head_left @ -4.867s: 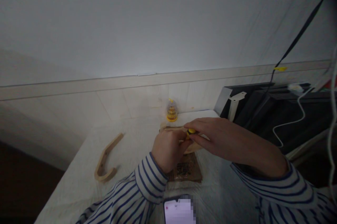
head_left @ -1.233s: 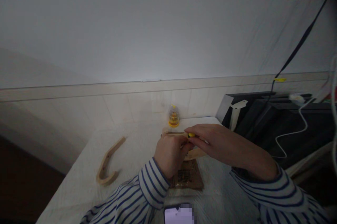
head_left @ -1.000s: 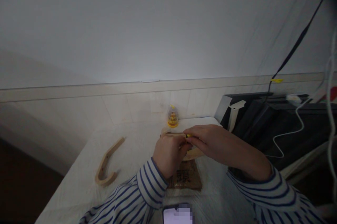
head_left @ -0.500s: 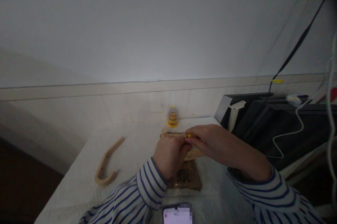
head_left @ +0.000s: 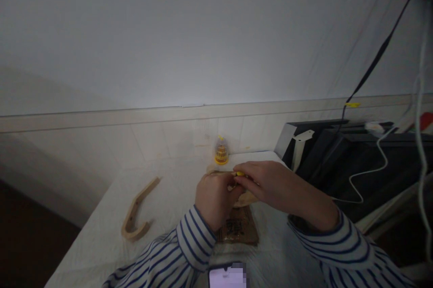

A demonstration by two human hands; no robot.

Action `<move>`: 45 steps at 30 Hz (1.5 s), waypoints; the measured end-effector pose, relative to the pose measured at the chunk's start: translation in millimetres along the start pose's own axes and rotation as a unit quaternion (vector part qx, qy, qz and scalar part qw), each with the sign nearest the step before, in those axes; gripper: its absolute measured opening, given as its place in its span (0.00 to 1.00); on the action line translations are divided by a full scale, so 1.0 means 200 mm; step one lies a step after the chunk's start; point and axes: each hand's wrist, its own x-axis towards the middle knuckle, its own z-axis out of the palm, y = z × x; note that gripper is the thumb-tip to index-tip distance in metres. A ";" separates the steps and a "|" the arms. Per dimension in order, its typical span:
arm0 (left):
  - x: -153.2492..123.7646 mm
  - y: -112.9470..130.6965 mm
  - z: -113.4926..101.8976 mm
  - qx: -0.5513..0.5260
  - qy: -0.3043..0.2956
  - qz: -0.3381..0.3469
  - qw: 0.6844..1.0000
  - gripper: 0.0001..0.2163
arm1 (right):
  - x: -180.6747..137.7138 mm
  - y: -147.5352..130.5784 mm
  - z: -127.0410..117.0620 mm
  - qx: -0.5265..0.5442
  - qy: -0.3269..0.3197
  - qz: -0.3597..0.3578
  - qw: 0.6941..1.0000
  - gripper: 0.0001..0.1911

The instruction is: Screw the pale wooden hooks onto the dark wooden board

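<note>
My left hand [head_left: 214, 197] is closed around a pale wooden piece [head_left: 246, 198], mostly hidden behind both hands. In the fingertips of my right hand [head_left: 267, 184] is a small yellow-handled screwdriver [head_left: 240, 174], its tip hidden by my left fingers. The two hands meet over a brown printed packet [head_left: 240, 229] on the table. Behind them stands a clear, cone-shaped case [head_left: 221, 150] with a yellow base and tiers of small pieces inside. To the left, apart from my hands, lies a J-shaped wooden piece [head_left: 130, 216] with small holes.
A phone [head_left: 226, 277] with a lit screen lies at the table's near edge. The white-covered table [head_left: 101, 220] meets a panelled wall at the back. At right are dark flat panels [head_left: 365, 157], a white bracket [head_left: 299, 148] and hanging cables [head_left: 420, 130].
My right hand has shifted slightly left with the yellow-handled screwdriver, and its fingers have turned a little. My left hand still grips the wooden piece. The view has moved slightly.
</note>
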 end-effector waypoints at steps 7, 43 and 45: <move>-0.01 0.00 0.01 -0.009 0.010 0.038 0.999 0.08 | -0.01 0.01 -0.01 0.011 -0.017 0.006 1.000 0.10; 0.00 -0.03 0.00 -0.049 -0.057 0.104 0.992 0.05 | -0.03 0.02 -0.02 0.024 -0.003 0.005 1.000 0.11; 0.00 -0.03 0.00 -0.053 -0.057 0.109 0.991 0.05 | -0.02 0.02 -0.02 0.022 -0.006 0.006 1.000 0.11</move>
